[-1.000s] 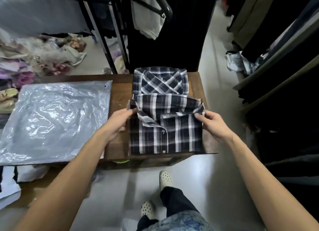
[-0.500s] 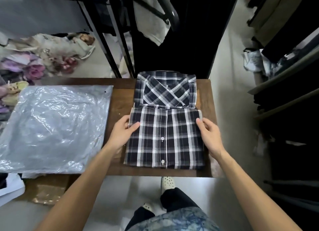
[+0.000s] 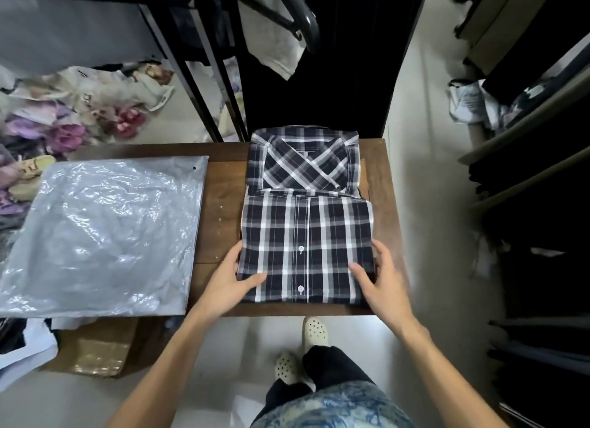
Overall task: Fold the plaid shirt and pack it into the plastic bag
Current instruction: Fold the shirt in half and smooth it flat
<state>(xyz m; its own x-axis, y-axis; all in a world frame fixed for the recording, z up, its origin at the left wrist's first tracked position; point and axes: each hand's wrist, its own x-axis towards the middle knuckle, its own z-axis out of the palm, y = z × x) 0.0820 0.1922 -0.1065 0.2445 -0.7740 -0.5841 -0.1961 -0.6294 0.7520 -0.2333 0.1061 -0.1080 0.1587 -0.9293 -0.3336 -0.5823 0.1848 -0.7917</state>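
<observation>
The dark plaid shirt (image 3: 306, 223) lies folded into a rectangle on the right half of the wooden table (image 3: 220, 204), collar at the far end, button placket facing up. My left hand (image 3: 231, 280) holds its near left edge, thumb on top of the cloth. My right hand (image 3: 381, 277) holds the near right edge in the same way, thumb on the fabric. The clear plastic bag (image 3: 102, 236) lies flat on the left part of the table, apart from the shirt and untouched.
A black metal clothes rack (image 3: 204, 85) with hanging garments stands behind the table. Piled clothes (image 3: 64, 117) lie at the far left. Dark shelves (image 3: 536, 178) line the right. A cardboard box (image 3: 95, 351) sits under the table's near left. My feet (image 3: 300, 347) stand at the near edge.
The lower half of the shirt was folded up and laid flat. Both hands then slid down its sides toward the near corners and now grip the edges.
</observation>
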